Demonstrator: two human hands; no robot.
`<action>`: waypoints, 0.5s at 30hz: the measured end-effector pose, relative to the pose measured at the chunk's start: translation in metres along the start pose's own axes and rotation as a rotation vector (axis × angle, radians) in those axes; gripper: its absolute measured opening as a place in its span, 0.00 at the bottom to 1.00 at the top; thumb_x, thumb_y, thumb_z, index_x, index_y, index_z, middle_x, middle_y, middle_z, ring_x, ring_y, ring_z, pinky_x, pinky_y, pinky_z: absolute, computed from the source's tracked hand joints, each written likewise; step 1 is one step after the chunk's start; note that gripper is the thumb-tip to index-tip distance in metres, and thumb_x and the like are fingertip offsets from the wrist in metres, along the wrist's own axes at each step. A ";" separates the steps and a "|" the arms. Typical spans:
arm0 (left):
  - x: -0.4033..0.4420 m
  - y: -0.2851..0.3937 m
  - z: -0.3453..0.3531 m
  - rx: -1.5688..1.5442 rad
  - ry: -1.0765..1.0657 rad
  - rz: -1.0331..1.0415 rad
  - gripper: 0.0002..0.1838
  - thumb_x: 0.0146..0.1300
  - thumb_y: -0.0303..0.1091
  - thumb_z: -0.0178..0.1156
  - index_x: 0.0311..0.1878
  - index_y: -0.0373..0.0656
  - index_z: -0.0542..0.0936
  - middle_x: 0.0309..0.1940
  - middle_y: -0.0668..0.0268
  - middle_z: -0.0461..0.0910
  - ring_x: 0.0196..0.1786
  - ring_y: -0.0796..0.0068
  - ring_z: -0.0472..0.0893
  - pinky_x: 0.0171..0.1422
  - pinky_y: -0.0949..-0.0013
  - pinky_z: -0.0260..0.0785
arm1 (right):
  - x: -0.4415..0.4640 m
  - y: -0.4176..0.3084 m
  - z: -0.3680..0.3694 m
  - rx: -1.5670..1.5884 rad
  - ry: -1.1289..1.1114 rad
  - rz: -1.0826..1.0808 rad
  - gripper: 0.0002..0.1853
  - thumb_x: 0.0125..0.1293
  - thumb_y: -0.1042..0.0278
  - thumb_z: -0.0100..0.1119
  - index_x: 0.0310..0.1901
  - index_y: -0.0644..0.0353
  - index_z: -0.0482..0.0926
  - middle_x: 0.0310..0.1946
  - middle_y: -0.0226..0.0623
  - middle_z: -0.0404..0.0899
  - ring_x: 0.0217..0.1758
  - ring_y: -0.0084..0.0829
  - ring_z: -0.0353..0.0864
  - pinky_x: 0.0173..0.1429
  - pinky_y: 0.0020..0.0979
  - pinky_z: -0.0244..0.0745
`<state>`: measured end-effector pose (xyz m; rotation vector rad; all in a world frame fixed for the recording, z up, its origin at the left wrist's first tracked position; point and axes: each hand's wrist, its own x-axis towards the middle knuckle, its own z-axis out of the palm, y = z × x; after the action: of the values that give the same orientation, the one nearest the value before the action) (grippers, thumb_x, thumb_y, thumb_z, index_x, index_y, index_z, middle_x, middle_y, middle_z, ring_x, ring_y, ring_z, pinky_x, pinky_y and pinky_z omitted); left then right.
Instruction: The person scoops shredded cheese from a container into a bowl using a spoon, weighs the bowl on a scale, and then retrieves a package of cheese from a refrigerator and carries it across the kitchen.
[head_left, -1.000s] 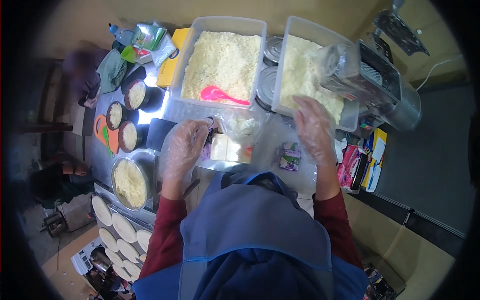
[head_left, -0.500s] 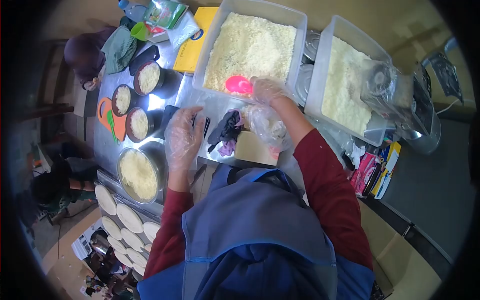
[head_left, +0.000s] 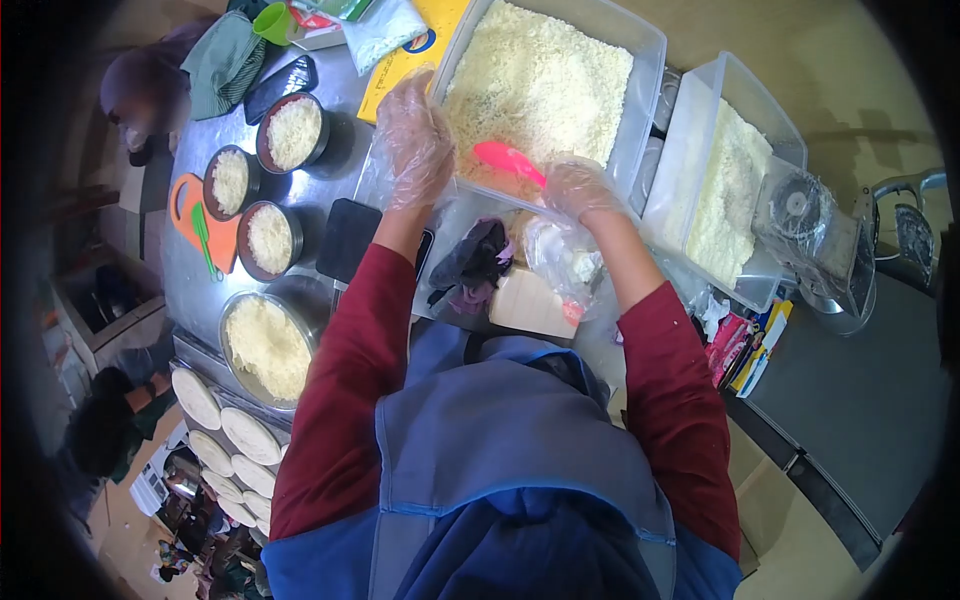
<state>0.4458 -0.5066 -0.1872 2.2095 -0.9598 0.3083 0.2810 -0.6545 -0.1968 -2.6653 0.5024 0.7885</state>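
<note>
In a clear plastic glove, my right hand (head_left: 580,188) is closed round the handle of a pink scoop (head_left: 508,158). The scoop lies over the near edge of a clear tub (head_left: 648,100) of white grated food (head_left: 545,75). My left hand (head_left: 418,150), gloved too, is at the tub's left wall; its fingers are curled there, and whether they grip the rim cannot be made out. Below the hands are a dark and purple cloth (head_left: 475,255), a clear plastic bag (head_left: 560,250) and a pale block (head_left: 532,303).
A second tub (head_left: 785,130) stands right, beside a grating machine (head_left: 815,215). Three dark bowls (head_left: 293,220) and a metal bowl (head_left: 308,320) of grated food are left, near an orange board (head_left: 185,213). Flat round discs (head_left: 250,437) lie lower left. Another person (head_left: 140,90) is upper left.
My right hand has moved left from the second tub to the pink scoop and closed on it. My left hand has gone up to the first tub's left side. The view has shifted.
</note>
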 end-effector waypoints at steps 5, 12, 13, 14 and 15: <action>-0.002 -0.006 0.002 -0.063 -0.012 -0.005 0.21 0.58 0.23 0.53 0.58 0.42 0.72 0.50 0.49 0.74 0.55 0.48 0.71 0.62 0.51 0.61 | -0.011 -0.014 -0.028 0.079 0.055 0.122 0.16 0.67 0.67 0.40 0.47 0.67 0.76 0.42 0.57 0.81 0.49 0.49 0.81 0.56 0.44 0.73; -0.004 -0.006 0.004 -0.077 0.016 -0.045 0.21 0.58 0.22 0.53 0.56 0.44 0.74 0.48 0.50 0.74 0.53 0.49 0.72 0.59 0.51 0.62 | -0.039 -0.004 -0.084 0.122 0.283 0.526 0.19 0.71 0.63 0.37 0.46 0.68 0.76 0.39 0.56 0.82 0.46 0.51 0.83 0.51 0.43 0.76; -0.005 -0.005 0.003 -0.075 0.011 -0.049 0.21 0.58 0.22 0.53 0.56 0.45 0.74 0.47 0.50 0.75 0.53 0.49 0.73 0.58 0.51 0.63 | -0.028 0.009 -0.071 0.065 0.291 0.555 0.18 0.70 0.64 0.38 0.46 0.68 0.76 0.37 0.55 0.82 0.45 0.50 0.83 0.50 0.45 0.76; -0.005 -0.005 0.002 -0.069 0.017 -0.050 0.21 0.58 0.22 0.53 0.56 0.45 0.74 0.47 0.50 0.75 0.53 0.49 0.73 0.58 0.51 0.63 | -0.020 0.017 -0.060 0.007 0.303 0.582 0.17 0.70 0.65 0.40 0.45 0.68 0.76 0.35 0.55 0.83 0.43 0.48 0.84 0.49 0.46 0.77; -0.005 -0.004 0.000 -0.063 0.017 -0.050 0.21 0.58 0.22 0.54 0.56 0.45 0.74 0.47 0.51 0.75 0.52 0.49 0.73 0.57 0.51 0.64 | -0.019 0.014 -0.053 0.006 0.306 0.575 0.17 0.70 0.65 0.40 0.45 0.68 0.76 0.35 0.55 0.83 0.43 0.48 0.84 0.49 0.46 0.77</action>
<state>0.4449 -0.5022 -0.1914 2.1663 -0.8914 0.2692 0.2840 -0.6832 -0.1466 -2.6654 1.3838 0.5042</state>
